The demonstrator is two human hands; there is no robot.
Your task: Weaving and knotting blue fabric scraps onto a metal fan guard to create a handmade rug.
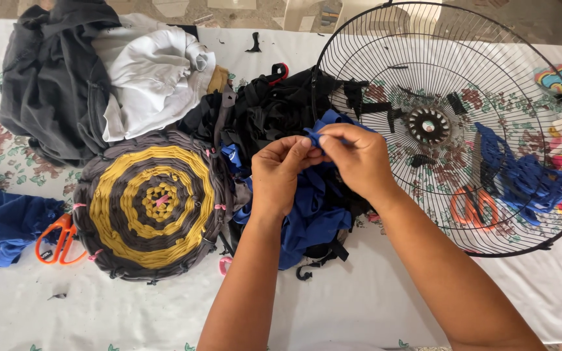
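Just right of the round yellow-and-grey woven mat [152, 207], both hands meet over the heap of blue fabric [313, 208]: the left hand [281, 170] and the right hand [358, 159] each pinch the same short end of a blue fabric strip [315, 135] between thumb and fingertips, held up off the pile. To my eye the strip wants to be kept taut and flat between the two pinches, so any knot or fold sits neatly and does not twist. Right of the mat, beyond the hands, lies a black wire fan guard [453, 123] with blue and black strips tied into it. Orange scissors [60, 240] lie left of the mat on the tabletop [359, 299]; grey and white clothes [99, 71] are piled behind it.
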